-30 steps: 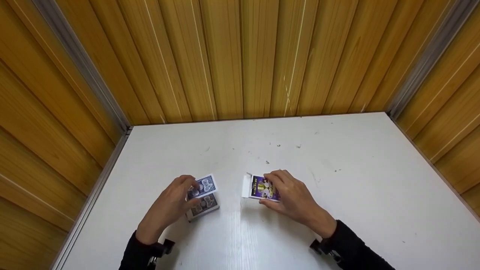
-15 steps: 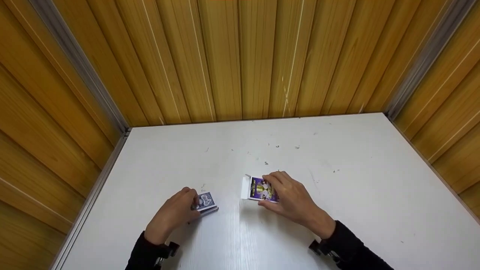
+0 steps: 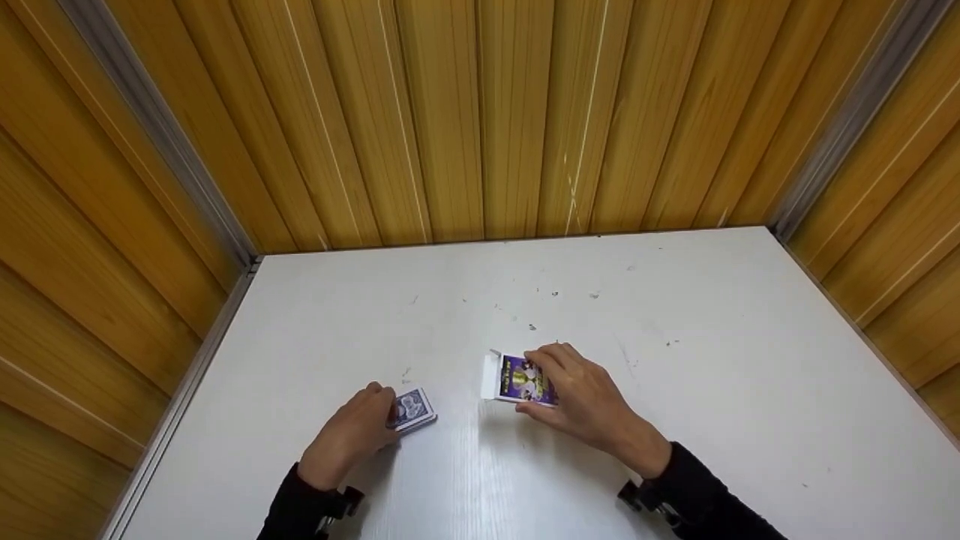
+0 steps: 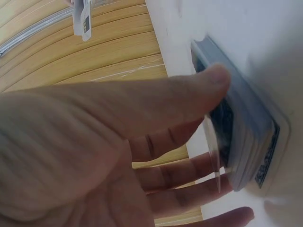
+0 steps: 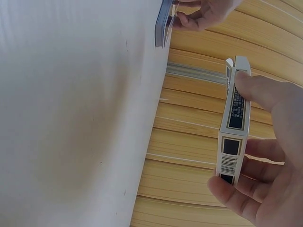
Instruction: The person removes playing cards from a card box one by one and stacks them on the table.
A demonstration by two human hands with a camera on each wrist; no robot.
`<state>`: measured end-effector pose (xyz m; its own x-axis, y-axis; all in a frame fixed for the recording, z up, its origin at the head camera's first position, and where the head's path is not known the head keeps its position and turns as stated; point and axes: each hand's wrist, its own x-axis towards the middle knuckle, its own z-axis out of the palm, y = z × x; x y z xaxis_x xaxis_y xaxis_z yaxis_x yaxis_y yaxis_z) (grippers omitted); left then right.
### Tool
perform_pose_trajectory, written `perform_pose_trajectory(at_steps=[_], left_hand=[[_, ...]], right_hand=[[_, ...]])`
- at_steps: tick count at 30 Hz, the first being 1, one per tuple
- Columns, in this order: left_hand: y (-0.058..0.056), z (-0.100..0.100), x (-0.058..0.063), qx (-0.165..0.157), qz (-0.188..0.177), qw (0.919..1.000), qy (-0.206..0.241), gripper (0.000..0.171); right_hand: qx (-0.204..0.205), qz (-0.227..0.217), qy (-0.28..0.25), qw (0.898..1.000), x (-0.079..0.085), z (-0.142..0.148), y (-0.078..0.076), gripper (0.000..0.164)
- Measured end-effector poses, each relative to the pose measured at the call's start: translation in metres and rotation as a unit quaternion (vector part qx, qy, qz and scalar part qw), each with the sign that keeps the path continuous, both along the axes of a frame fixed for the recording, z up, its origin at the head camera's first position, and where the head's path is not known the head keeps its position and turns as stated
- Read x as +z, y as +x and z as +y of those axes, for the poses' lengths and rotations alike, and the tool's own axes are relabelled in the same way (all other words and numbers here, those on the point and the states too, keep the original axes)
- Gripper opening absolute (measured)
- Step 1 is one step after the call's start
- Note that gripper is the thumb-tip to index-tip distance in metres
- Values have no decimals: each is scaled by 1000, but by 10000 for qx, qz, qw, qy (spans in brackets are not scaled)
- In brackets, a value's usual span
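Observation:
A deck of blue-backed playing cards (image 3: 415,407) lies on the white table, left of centre. My left hand (image 3: 351,431) grips its left end, thumb along the near edge and fingers at the far side. In the left wrist view a loose card stands slightly away from the deck (image 4: 244,118), by the fingers. To the right, my right hand (image 3: 589,394) holds a purple-fronted card box (image 3: 519,379) above the table. Its white end flap (image 3: 490,376) hangs open towards the deck. The right wrist view shows the box's barcode end (image 5: 229,163), with the thumb pressed on one side.
The white table (image 3: 712,300) has small dark marks (image 3: 532,327) behind the hands. Wood-patterned panels (image 3: 450,112) rise along its back and sides, with grey metal strips at the corners. Both wrists carry small black cameras (image 3: 628,495) below dark sleeves.
My left hand has come down, bringing the raised upper cards onto the rest of the deck, and shifted slightly right. My right hand and the box have stayed nearly still.

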<state>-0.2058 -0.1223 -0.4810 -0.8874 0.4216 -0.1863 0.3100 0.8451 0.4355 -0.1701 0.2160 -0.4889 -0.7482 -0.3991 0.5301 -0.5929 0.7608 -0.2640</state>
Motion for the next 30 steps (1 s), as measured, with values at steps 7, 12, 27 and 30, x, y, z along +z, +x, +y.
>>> perform_pose_trajectory(at_steps=[7, 12, 27, 30], left_hand=[[2, 8, -9, 71, 159, 9996, -200, 31], [5, 12, -11, 14, 561, 9976, -402, 29], [10, 16, -14, -184, 1082, 9936, -249, 24], [10, 15, -15, -240, 1186, 9925, -167, 23]], right_hand=[[25, 23, 0, 10000, 1, 0, 0, 71], [72, 131, -15, 9999, 0, 0, 0, 70], [82, 37, -7, 10000, 0, -1, 2, 69], [94, -5, 7, 10000, -1, -2, 3, 69]])
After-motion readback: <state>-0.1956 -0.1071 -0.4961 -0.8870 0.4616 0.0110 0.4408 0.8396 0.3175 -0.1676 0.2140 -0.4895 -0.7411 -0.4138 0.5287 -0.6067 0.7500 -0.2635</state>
